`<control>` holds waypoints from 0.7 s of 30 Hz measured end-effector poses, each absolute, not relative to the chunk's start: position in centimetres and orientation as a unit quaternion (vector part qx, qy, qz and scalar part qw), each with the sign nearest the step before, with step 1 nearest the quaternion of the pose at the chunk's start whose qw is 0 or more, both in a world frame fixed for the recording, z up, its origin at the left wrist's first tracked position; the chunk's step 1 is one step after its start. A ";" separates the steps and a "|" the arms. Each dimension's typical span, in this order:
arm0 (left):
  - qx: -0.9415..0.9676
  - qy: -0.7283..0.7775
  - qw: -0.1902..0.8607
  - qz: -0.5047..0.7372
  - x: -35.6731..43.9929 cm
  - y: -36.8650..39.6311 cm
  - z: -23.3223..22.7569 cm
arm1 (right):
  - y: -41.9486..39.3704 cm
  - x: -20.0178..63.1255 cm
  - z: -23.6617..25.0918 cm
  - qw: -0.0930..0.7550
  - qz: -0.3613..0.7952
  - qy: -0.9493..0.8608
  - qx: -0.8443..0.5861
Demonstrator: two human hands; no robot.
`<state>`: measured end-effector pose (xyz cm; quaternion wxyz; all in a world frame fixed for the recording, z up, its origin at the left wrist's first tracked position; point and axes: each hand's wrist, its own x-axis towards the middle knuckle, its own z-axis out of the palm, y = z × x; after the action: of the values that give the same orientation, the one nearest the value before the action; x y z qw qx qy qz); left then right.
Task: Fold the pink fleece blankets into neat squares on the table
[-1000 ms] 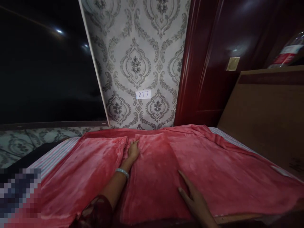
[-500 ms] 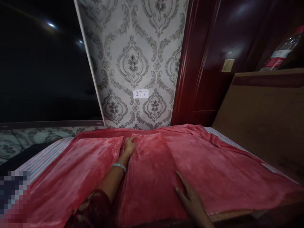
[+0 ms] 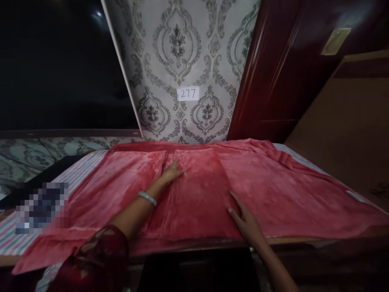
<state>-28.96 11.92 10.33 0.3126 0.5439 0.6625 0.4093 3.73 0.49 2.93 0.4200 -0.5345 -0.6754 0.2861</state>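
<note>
A red plush blanket (image 3: 273,190) lies spread over a bed with a striped sheet (image 3: 75,172). My left hand (image 3: 172,174) rests flat, fingers apart, on the far part of a folded middle panel (image 3: 197,190) of the blanket, next to a seam between two folds. A pale bangle (image 3: 147,198) circles that wrist. My right hand (image 3: 244,217) presses flat on the panel's right edge near the front of the bed. Neither hand holds anything.
Patterned wallpaper with a small label reading 277 (image 3: 188,93) stands behind the bed. A dark window (image 3: 60,65) is at the left, a dark red wooden door (image 3: 288,69) at the right, a brown headboard (image 3: 349,129) far right. A blurred patch (image 3: 41,207) lies at the left.
The camera has tilted down and pulled back, showing the bed's front edge. My left hand has slid slightly right on the fold. My right hand has stayed on the panel's edge.
</note>
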 end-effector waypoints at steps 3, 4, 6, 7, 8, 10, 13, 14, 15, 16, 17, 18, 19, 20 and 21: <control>0.553 0.657 0.322 0.399 -28.8 9.5 9.8 | 0.5 3.8 3.0 0.422 0.290 -0.676 -0.530; 0.552 0.656 0.325 0.398 -28.9 8.9 9.7 | 0.5 3.8 3.0 0.423 0.293 -0.675 -0.529; 0.546 0.658 0.336 0.395 -29.1 8.0 9.7 | 0.5 3.8 2.9 0.425 0.298 -0.672 -0.528; 0.542 0.658 0.344 0.393 -29.3 7.7 9.8 | 0.5 3.8 2.9 0.426 0.301 -0.671 -0.527; 0.538 0.658 0.353 0.391 -29.4 7.5 9.9 | 0.5 3.8 2.9 0.428 0.304 -0.670 -0.525; 0.531 0.655 0.370 0.391 -29.8 7.6 10.2 | 0.5 3.8 2.8 0.430 0.310 -0.667 -0.523; 0.520 0.650 0.380 0.404 -30.0 9.1 10.9 | 0.5 3.7 2.7 0.432 0.312 -0.664 -0.524; 0.515 0.650 0.383 0.408 -30.0 9.9 11.1 | 0.5 3.7 2.6 0.433 0.311 -0.663 -0.526; 0.509 0.650 0.385 0.411 -29.9 10.9 11.4 | 0.6 3.7 2.6 0.434 0.310 -0.662 -0.527; 0.504 0.652 0.386 0.414 -29.8 12.0 11.7 | 0.6 3.6 2.5 0.435 0.308 -0.660 -0.529; 0.500 0.653 0.386 0.417 -29.7 13.0 12.0 | 0.6 3.6 2.4 0.436 0.307 -0.659 -0.531; 0.498 0.655 0.382 0.421 -29.5 14.1 12.2 | 0.7 3.6 2.4 0.436 0.305 -0.658 -0.532; 0.498 0.658 0.375 0.423 -29.3 15.0 12.3 | 0.7 3.5 2.3 0.436 0.303 -0.658 -0.533; 0.498 0.661 0.365 0.425 -29.1 15.8 12.4 | 0.7 3.5 2.2 0.436 0.302 -0.659 -0.533; 0.500 0.666 0.353 0.426 -28.9 16.4 12.4 | 0.8 3.5 2.1 0.436 0.301 -0.660 -0.533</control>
<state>-28.94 16.44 12.38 0.3525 0.5003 0.6664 0.4258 3.52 0.78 2.11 0.4358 -0.5330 -0.6599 0.3010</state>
